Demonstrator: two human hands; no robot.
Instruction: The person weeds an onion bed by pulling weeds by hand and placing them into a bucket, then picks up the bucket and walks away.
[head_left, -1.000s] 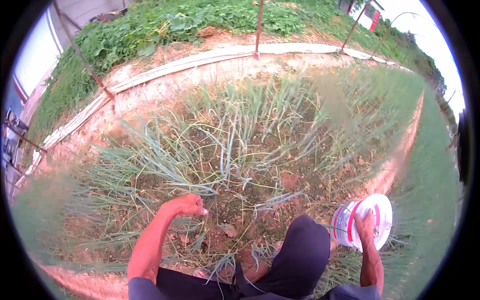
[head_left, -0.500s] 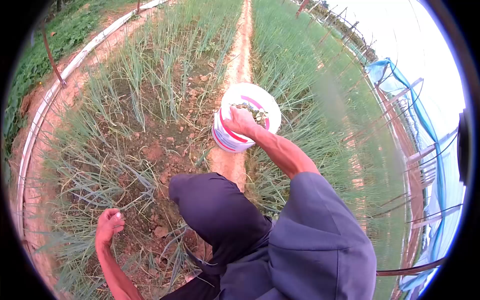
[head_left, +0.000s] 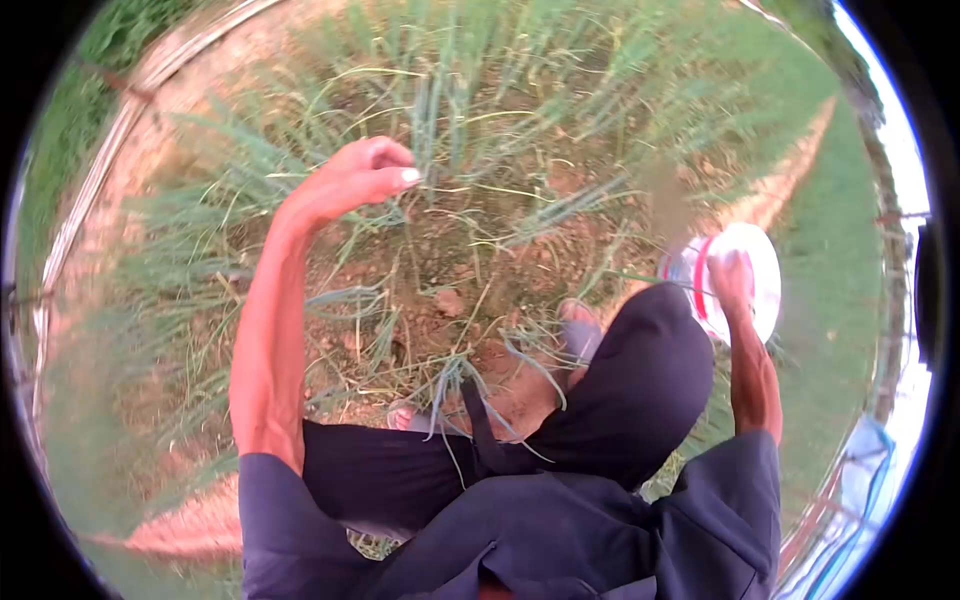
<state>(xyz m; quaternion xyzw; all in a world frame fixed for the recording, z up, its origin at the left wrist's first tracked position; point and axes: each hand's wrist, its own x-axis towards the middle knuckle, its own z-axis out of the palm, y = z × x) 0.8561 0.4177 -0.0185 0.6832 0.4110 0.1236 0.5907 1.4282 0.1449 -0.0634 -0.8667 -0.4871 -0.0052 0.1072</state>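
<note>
My left hand (head_left: 362, 180) is over the left part of the bed, close to the green onion stalks (head_left: 432, 125). Its fingers are bent, with a gap between thumb and forefinger, and I see nothing held there. At the right, my right hand (head_left: 733, 279) is over the mouth of a white bucket (head_left: 762, 285) with red bands. Motion blur smears its fingers, so whether they grip anything is hidden. The bucket's contents cannot be made out now.
My bent legs (head_left: 640, 385) and sandalled feet (head_left: 580, 335) are between my arms. Bare reddish soil with clods (head_left: 450, 300) lies ahead. A pale pipe-like edging (head_left: 85, 205) runs along the left; blue netting (head_left: 862, 465) hangs at the lower right.
The view has swung left, so the bucket now appears further right. My left hand has moved up and forward to the stalks. My right hand stays at the bucket; the leafy contents are no longer visible.
</note>
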